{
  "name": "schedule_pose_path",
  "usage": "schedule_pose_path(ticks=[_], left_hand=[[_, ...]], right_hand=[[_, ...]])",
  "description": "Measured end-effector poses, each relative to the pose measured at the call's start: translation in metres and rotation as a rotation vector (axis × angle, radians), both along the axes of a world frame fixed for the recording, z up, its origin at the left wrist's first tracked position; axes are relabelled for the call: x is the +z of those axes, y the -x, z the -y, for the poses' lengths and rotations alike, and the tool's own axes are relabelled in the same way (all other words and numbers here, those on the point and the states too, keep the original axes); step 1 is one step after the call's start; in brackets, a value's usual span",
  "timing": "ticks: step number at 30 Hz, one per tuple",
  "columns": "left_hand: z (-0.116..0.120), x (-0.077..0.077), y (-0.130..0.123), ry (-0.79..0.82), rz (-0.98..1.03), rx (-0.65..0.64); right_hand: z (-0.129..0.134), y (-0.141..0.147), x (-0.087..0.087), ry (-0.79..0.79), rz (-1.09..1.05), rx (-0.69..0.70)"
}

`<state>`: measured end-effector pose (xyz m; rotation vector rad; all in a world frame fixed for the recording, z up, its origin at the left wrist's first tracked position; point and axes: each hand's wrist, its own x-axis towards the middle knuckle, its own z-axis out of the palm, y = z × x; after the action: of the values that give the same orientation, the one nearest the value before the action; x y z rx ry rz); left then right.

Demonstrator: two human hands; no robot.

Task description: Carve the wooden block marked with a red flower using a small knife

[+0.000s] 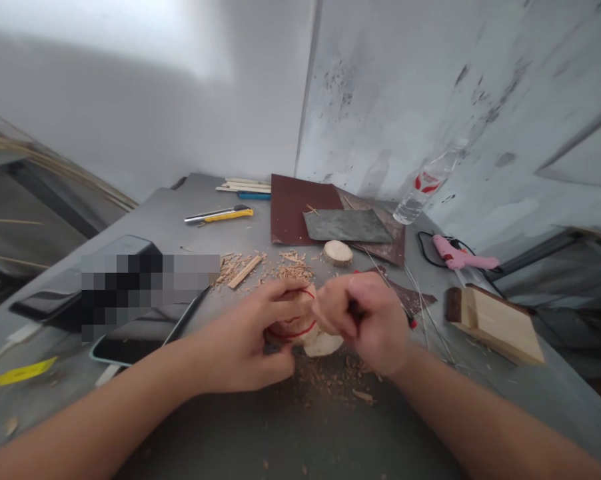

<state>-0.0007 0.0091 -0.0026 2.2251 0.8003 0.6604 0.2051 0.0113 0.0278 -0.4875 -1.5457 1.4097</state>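
My left hand (pixel 245 333) grips a pale carved wood piece (pixel 295 327) marked with red lines, and its fingers wrap over the front. My right hand (pixel 360 320) is closed in a fist against the same piece, with a small dark tool (pixel 355 311) showing between its fingers. The tool's blade is hidden. Loose wood shavings (pixel 285 267) lie on the grey table (pixel 290 440) beyond and below my hands. A round wood slice (pixel 338 253) sits just past my right hand.
Back on the table are a yellow utility knife (pixel 220 215), dark red sandpaper (pixel 300 210), a grey sheet (pixel 348 225) and thin sticks (pixel 243 187). To the right are a pink glue gun (pixel 463 257), a plastic bottle (pixel 425 187) and a wooden block (pixel 495 325). Phones (pixel 123 350) lie left.
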Motion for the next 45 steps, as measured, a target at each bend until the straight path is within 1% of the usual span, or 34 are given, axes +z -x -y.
schedule_pose_path(ticks=[3,5,7,9,12,14,17,20,24,26,30,35,38,41,43,45], left_hand=[[-0.001,-0.005,0.002,0.000,0.008,0.027],[-0.001,-0.009,0.003,0.003,0.016,0.035],[-0.001,-0.011,0.005,0.006,0.019,0.045],[-0.001,-0.013,0.006,0.001,0.026,0.049],[-0.002,-0.016,0.006,-0.022,0.046,0.042],[-0.002,-0.017,0.006,-0.026,0.050,0.035],[-0.002,-0.013,0.005,-0.017,0.044,0.022],[-0.003,-0.003,0.003,-0.024,0.009,-0.007],[-0.006,0.007,0.002,-0.036,-0.040,-0.044],[-0.006,0.008,0.002,-0.033,-0.042,-0.050],[-0.006,0.005,0.003,-0.008,-0.021,-0.053],[-0.005,0.003,0.003,0.027,-0.023,-0.025],[-0.005,0.003,0.003,0.095,0.001,-0.014],[-0.006,-0.001,0.004,0.091,0.016,-0.013],[-0.007,-0.006,0.005,0.051,0.027,0.004],[-0.009,-0.011,0.006,0.024,0.041,0.031]], right_hand=[[-0.012,-0.010,0.005,0.186,-0.190,0.064],[-0.015,-0.014,0.012,0.261,-0.241,0.100],[-0.013,-0.016,0.017,0.257,-0.236,0.105],[-0.009,-0.015,0.019,0.211,-0.233,0.108],[-0.003,-0.011,0.017,0.123,-0.217,0.128],[-0.002,-0.008,0.013,0.099,-0.196,0.119],[-0.001,-0.006,0.007,0.084,-0.183,0.098],[-0.001,-0.005,0.001,0.048,-0.179,0.089],[0.005,-0.001,-0.004,-0.020,-0.091,0.053],[0.007,0.002,-0.004,-0.075,-0.028,0.046],[0.007,0.006,-0.002,-0.184,0.092,0.013],[0.001,0.008,-0.001,-0.095,0.122,-0.076],[-0.001,0.011,-0.006,-0.083,0.113,-0.086],[-0.003,0.011,-0.010,-0.053,0.058,-0.086],[-0.004,0.006,-0.006,-0.026,-0.007,-0.088],[0.000,-0.004,0.011,0.020,-0.069,-0.050]])
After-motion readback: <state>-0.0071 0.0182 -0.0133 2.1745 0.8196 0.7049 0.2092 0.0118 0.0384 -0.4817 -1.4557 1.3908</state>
